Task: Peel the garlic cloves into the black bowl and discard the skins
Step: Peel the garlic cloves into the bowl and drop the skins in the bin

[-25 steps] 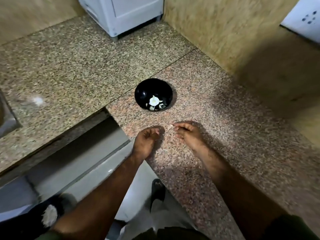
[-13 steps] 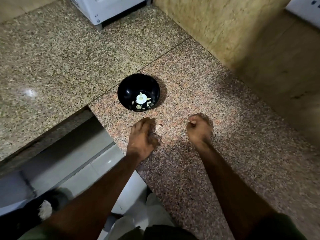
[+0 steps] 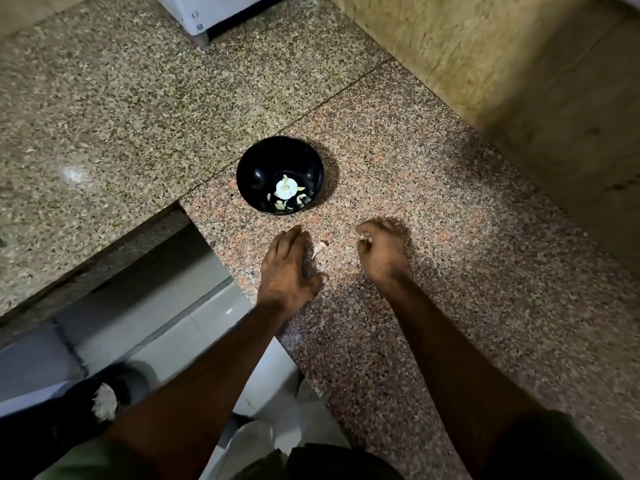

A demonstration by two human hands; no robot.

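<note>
Head view, looking down at a speckled stone surface [image 3: 450,271] with a seam running across it just behind a black bowl [image 3: 256,174]. Inside the bowl lie several pale peeled garlic cloves [image 3: 286,190], gathered toward its near side. The left hand [image 3: 287,268] rests palm down on the surface near the bowl, its fingers straight and together, holding nothing that can be seen. A scrap of garlic skin [image 3: 318,249] lies on the surface just beside that hand's fingers, between the two hands. The right hand [image 3: 381,254] is set apart from the left, its fingers curled inward and pinching a small pale piece [image 3: 363,239] at their tips; whether it is a clove or skin is too small to tell. At the far edge stands a white appliance [image 3: 207,12] on a small foot, against a tan tiled wall [image 3: 485,57]. Left of the surface's cut corner, pale floor tiles [image 3: 173,323] show below, along with a dark slipper [image 3: 100,400].
</note>
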